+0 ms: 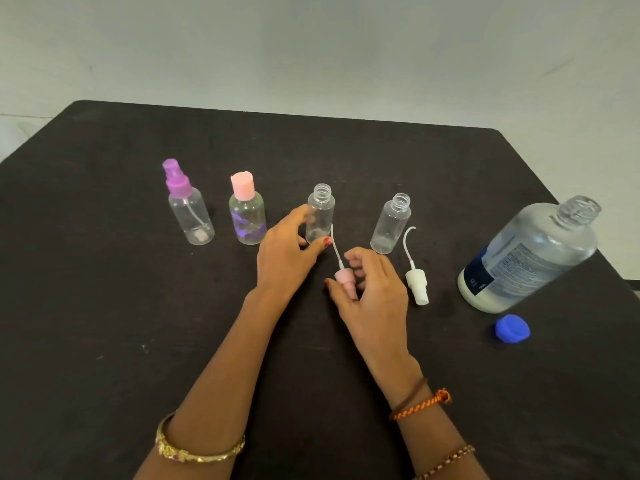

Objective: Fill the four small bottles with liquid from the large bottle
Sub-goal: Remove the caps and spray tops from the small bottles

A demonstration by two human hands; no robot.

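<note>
While the left hand is curled round the uncapped third small bottle | pink spray top is pinched by right-hand fingers | large bottle stands uncapped at bench right | risk: light bottle could be tipped.

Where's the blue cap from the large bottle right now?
In the head view, the round blue plastic cap lies on the black table at the right, just in front of the large clear bottle.

Head view: you are looking forward and down, close over the table, facing the wall.
</note>
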